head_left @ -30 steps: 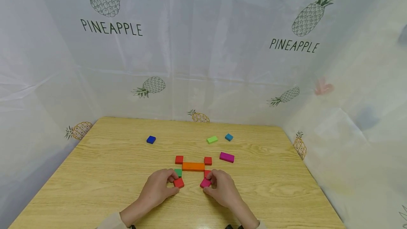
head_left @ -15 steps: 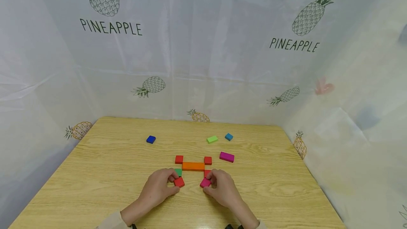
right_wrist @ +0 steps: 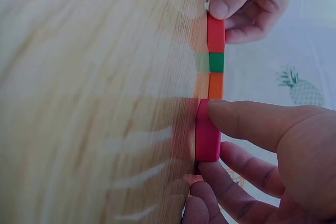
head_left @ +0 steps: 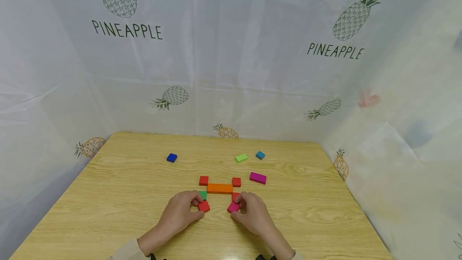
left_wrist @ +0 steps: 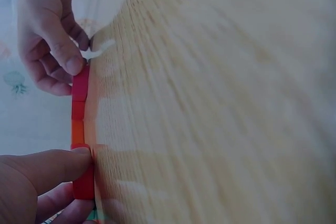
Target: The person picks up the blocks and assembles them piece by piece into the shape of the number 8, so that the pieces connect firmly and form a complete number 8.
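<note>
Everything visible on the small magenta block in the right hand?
The small magenta block is solid-coloured, flat-faced, squarish from above, smooth-looking; material unclear. It lies flat on the pale wood-grain table, turned askew, pinched by the right hand, just nearer the person than a small red block; contact there is unclear.

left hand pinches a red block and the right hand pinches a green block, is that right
Not the second colour: the right hand pinches a pink block, as the head view shows. The left hand does pinch a red block.
</note>
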Available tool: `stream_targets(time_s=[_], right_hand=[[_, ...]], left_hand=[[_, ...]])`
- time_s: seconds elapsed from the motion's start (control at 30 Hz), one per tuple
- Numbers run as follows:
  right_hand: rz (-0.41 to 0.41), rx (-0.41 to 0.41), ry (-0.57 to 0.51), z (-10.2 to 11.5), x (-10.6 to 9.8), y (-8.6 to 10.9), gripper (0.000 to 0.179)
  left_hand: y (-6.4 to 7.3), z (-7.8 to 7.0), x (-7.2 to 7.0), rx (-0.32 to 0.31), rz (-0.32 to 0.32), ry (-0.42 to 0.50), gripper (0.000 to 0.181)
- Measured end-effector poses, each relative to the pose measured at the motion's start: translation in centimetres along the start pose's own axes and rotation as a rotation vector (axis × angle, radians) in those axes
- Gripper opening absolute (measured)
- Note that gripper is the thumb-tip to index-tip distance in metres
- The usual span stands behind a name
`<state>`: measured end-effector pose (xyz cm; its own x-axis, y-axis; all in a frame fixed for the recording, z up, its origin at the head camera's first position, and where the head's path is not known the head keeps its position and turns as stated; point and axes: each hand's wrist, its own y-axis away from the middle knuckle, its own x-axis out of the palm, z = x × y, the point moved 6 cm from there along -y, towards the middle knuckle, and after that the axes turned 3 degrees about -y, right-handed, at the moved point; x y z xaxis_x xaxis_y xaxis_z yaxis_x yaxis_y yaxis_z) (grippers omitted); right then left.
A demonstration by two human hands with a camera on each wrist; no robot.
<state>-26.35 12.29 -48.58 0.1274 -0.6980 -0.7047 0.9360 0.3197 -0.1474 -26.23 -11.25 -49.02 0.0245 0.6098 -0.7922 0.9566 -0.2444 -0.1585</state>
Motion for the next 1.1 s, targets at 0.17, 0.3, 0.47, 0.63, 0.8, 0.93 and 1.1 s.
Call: stream_targets(time_s=[0.17, 0.3, 0.47, 0.63, 0.8, 0.93, 1.1], right_hand=[[0.004, 0.002, 0.002, 0.0, 0.0, 0.0, 0.026], [0.01, 0.008, -0.001, 0.1, 0.0, 0.0, 0.026], [0.017, 0.028, -0.01, 0.2, -0.2, 0.1, 0.027], [0.027, 0.046, -0.025, 0.0, -1.1, -0.1, 0.026], [0.009, 0.047, 0.01, -0.5, -3.0, -0.8, 0.027], [-0.032, 0.05, 0.076, -1.1, -4.7, -1.8, 0.028], [-0.083, 0.0, 0.156, -2.4, -6.6, -3.5, 0.027]], left_hand=[[0.0, 0.1, 0.0, -0.004, 0.005, -0.004, 0.03], [0.0, 0.1, 0.1, -0.008, 0.009, 0.006, 0.029], [0.0, 0.1, 0.1, -0.005, 0.008, 0.001, 0.029], [0.0, 0.0, -0.1, 0.002, 0.004, -0.005, 0.03], [0.0, 0.0, -0.1, 0.011, -0.001, -0.011, 0.03], [0.0, 0.0, 0.0, 0.012, -0.001, -0.012, 0.03], [0.0, 0.0, 0.0, 0.005, 0.006, -0.001, 0.03]])
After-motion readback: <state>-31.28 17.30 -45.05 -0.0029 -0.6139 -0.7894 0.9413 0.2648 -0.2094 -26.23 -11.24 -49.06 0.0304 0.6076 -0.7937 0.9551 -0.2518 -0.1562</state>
